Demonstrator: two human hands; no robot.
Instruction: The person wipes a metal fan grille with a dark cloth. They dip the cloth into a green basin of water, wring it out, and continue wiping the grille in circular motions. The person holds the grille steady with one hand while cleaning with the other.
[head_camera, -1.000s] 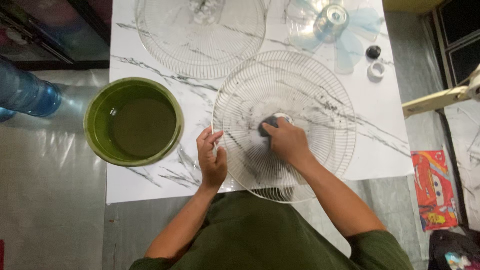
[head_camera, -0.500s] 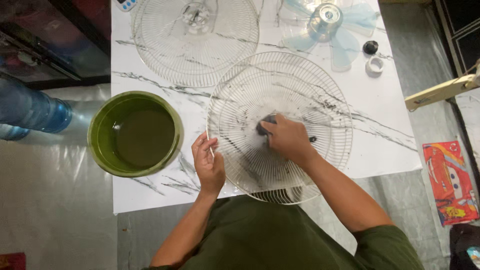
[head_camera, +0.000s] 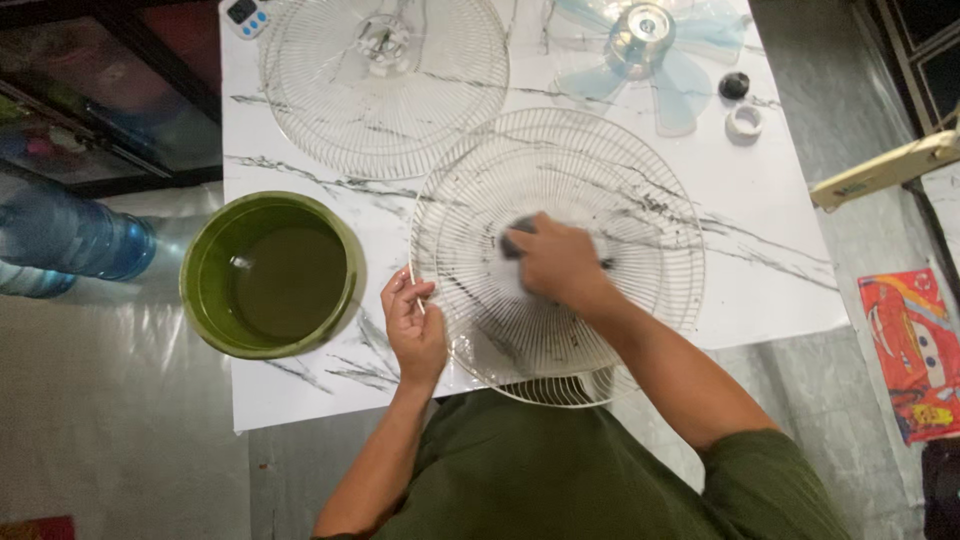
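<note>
A round wire fan grille (head_camera: 640, 190) lies on the white marble-patterned table (head_camera: 780, 270) in front of me. My right hand (head_camera: 555, 262) presses a dark sponge (head_camera: 514, 236) onto the grille near its middle. My left hand (head_camera: 412, 325) pinches the grille's left rim between thumb and fingers. A green basin (head_camera: 200, 260) of murky water stands to the left of the grille.
A second wire grille (head_camera: 385, 85) lies at the back. A pale blue fan blade (head_camera: 650, 45) rests at the back right, with a black cap (head_camera: 734, 85) and a white ring (head_camera: 745, 120) beside it. A blue water bottle (head_camera: 70, 240) lies on the floor at left.
My right hand has slid the sponge a little up and left across the grille. My left hand went from resting by the rim to pinching it.
</note>
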